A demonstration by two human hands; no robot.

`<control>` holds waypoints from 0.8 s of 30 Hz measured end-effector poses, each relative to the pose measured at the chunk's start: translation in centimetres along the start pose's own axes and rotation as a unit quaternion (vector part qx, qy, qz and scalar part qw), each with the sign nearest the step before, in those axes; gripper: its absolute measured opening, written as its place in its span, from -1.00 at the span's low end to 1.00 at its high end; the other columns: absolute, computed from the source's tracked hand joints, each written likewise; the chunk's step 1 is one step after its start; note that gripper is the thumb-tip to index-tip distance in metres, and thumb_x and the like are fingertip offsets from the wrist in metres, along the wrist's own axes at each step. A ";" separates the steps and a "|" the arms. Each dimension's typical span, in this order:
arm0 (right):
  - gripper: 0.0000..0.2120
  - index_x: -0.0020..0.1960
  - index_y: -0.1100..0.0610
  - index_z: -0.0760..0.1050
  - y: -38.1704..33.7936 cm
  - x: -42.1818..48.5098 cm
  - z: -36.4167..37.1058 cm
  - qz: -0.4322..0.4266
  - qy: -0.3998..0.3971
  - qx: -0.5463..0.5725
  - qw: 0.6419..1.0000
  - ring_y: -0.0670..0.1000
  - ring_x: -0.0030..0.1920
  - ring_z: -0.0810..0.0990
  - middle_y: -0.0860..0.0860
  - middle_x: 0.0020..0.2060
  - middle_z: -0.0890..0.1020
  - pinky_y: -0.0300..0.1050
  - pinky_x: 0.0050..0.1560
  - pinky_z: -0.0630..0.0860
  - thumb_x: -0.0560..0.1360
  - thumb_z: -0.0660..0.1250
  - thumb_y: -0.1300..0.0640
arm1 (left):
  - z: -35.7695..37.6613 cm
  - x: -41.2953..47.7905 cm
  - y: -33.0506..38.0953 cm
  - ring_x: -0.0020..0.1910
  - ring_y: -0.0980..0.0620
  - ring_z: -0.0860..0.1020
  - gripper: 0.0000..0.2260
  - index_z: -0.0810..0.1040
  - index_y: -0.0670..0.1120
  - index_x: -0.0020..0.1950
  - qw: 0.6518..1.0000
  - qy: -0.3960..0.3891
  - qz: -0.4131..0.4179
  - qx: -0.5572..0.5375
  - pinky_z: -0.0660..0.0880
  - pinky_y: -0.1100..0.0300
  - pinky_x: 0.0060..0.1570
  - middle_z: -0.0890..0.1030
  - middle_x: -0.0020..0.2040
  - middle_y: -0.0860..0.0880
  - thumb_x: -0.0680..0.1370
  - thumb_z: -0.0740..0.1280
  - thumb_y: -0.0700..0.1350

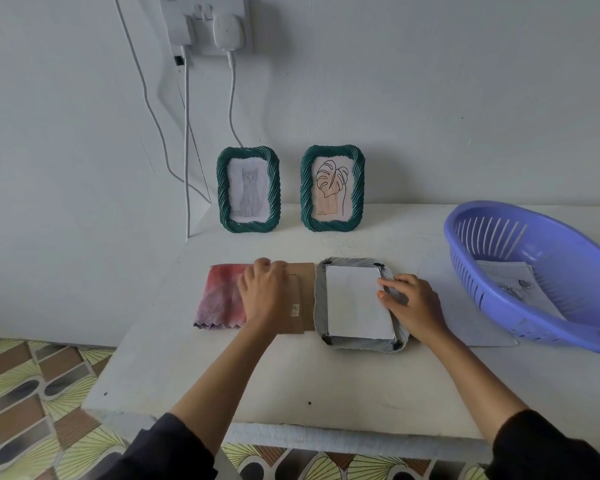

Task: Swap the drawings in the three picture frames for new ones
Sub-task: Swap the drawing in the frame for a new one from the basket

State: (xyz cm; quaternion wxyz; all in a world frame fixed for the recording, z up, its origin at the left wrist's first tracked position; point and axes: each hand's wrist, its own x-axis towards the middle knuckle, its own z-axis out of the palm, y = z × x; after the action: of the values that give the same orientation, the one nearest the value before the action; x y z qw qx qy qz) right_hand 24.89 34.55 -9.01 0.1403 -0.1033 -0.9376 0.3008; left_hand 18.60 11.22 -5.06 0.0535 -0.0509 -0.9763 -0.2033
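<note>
Evidently to free the old drawing (355, 299) from frame 3 (321, 299) lying face-down on the table (326, 375), right hand (413, 306) pinched its right edge while left hand (262, 292) pressed the removed backing (303, 289) aside, finger curl unclear.

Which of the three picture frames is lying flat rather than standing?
The frame lying face down by the right hand, a white sheet in its back. The cat frame and the leaf frame stand upright behind it.
</note>
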 end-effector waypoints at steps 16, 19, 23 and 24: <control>-0.70 0.11 0.11 0.61 -0.3 -0.2 0.2 -0.065 0.092 -0.064 0.992 0.15 -0.02 0.57 0.10 -0.07 0.61 -0.08 -0.02 0.44 0.42 0.33 0.04 | 2.3 -1.7 3.9 0.31 -0.11 0.32 -0.66 0.53 -0.03 0.23 0.992 -0.088 0.006 -0.086 0.24 0.06 0.34 0.41 0.30 -0.08 0.51 0.32 0.08; -0.67 0.08 0.12 0.61 -0.9 -0.5 -0.1 -0.079 0.087 -0.111 0.987 0.16 -0.07 0.59 0.10 -0.09 0.61 -0.03 -0.08 0.49 0.43 0.24 -0.01 | 2.1 -1.6 4.0 0.33 -0.12 0.30 -0.68 0.56 -0.03 0.20 0.989 -0.087 -0.017 -0.121 0.23 0.06 0.36 0.42 0.30 -0.08 0.49 0.35 0.03; -0.69 0.10 0.16 0.59 -2.6 -1.0 -2.5 -0.124 0.152 -0.179 0.964 0.22 -0.11 0.62 0.16 -0.05 0.63 0.00 -0.11 0.54 0.36 0.40 0.15 | 1.9 -1.2 4.4 0.30 -0.14 0.31 -0.78 0.64 -0.03 0.10 0.977 -0.087 -0.050 -0.187 0.27 0.01 0.34 0.51 0.22 -0.10 0.48 0.34 -0.07; -0.66 0.11 0.17 0.59 -3.1 -1.2 -3.8 -0.118 0.191 -0.189 0.956 0.22 -0.10 0.62 0.17 -0.02 0.63 0.01 -0.10 0.54 0.33 0.44 0.21 | 1.7 -1.1 4.5 0.27 -0.15 0.35 -0.80 0.66 -0.04 0.06 0.972 -0.083 -0.054 -0.215 0.32 0.00 0.31 0.55 0.16 -0.09 0.48 0.34 -0.08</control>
State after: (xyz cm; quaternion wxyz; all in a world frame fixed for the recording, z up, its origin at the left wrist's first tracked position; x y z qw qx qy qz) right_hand 26.87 33.75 -4.46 0.3292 -0.0723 -0.9386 0.0740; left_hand 20.08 15.96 -4.98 -0.0507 -0.0253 -0.9119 -0.4065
